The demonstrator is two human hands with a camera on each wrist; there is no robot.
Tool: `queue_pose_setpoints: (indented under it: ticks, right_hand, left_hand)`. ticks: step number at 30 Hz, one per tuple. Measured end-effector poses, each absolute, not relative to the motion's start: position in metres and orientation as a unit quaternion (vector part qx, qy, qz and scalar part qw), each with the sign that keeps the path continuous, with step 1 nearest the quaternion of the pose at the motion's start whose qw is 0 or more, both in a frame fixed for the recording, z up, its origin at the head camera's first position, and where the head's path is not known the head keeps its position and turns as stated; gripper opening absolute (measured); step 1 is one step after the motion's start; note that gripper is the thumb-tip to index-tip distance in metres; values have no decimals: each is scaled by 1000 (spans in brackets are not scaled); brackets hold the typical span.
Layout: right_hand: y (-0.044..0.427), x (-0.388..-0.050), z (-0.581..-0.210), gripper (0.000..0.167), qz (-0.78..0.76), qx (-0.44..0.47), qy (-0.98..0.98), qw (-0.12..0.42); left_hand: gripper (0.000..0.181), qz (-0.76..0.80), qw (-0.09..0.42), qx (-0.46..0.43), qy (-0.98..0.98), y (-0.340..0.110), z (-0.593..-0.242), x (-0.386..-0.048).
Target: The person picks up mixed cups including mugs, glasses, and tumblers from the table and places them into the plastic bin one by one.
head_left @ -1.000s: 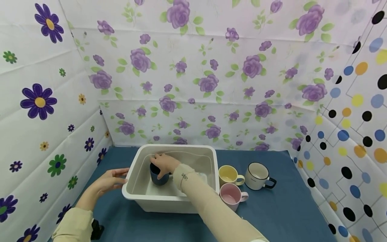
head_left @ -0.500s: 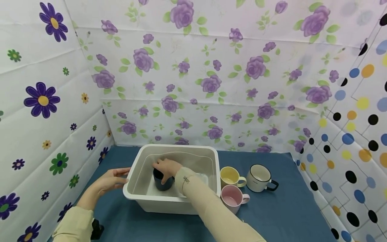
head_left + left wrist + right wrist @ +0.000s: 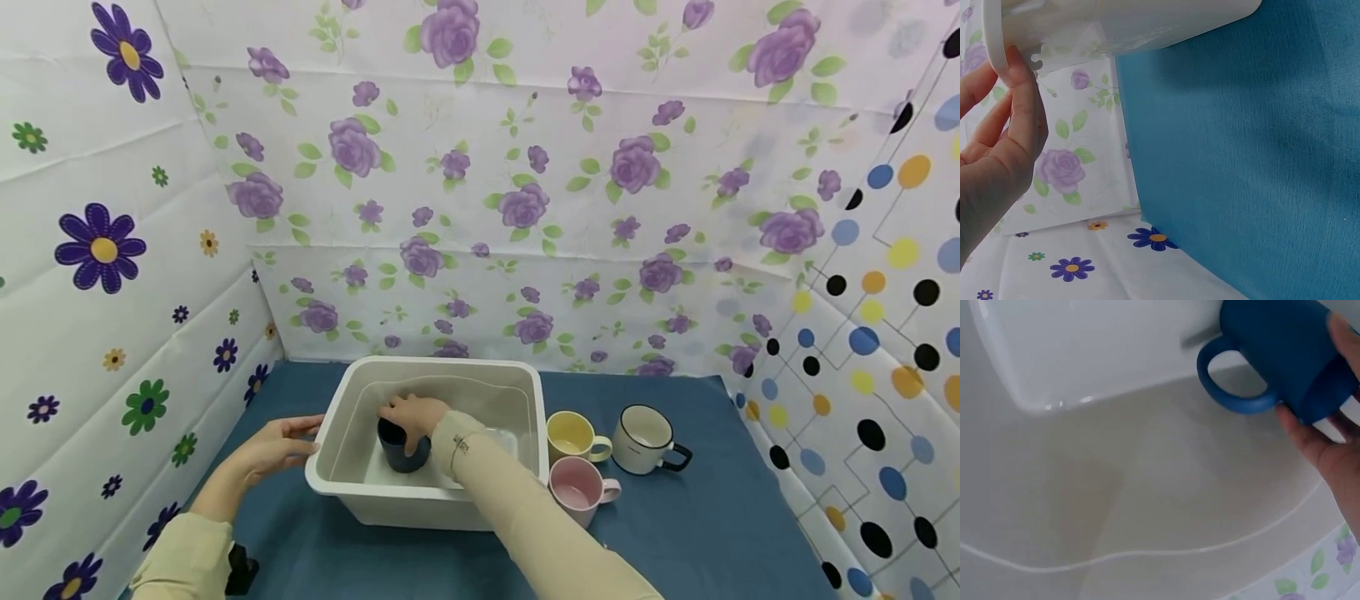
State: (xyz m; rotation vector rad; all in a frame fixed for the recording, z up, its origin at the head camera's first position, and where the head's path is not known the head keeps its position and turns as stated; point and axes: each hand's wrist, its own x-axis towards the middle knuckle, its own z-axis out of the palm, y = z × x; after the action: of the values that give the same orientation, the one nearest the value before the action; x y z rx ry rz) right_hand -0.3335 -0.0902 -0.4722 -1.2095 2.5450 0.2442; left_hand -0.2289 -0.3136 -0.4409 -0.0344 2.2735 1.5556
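A dark blue mug (image 3: 402,450) stands inside a white plastic tub (image 3: 420,492), in its left half. My right hand (image 3: 417,417) grips the mug round its rim from above; the right wrist view shows the blue mug (image 3: 1279,350) with its handle free of the fingers of my right hand (image 3: 1341,456). At the tub's left end my left hand (image 3: 273,450) holds the rim, thumb and fingers at the edge, as the left wrist view also shows with the hand (image 3: 1007,131) on the tub's lip (image 3: 994,37).
Right of the tub stand a yellow mug (image 3: 568,437), a pink mug (image 3: 576,485) close in front of it, and a cream mug (image 3: 637,448) with a black handle. Patterned sheets (image 3: 480,167) rise behind and at both sides of the blue tabletop (image 3: 675,533).
Since a second ago my right hand and the blue mug have shifted slightly to the right within the tub. The view has also moved a little. My left hand stays at the rim.
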Motion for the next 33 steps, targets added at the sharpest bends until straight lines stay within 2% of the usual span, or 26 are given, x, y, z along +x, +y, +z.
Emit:
queue_pose_setpoints:
  ticks: [4, 10, 33]
  right_hand:
    - [-89, -334, -472, 79, 95, -423, 887, 160]
    - [-91, -336, -477, 77, 93, -433, 888, 123]
    - [-100, -322, -475, 67, 91, -374, 919, 83]
  left_hand:
    - [66, 550, 192, -13, 813, -315, -440, -229]
    - [66, 552, 196, -10, 810, -316, -438, -229]
    - [67, 547, 200, -8, 813, -313, -437, -228]
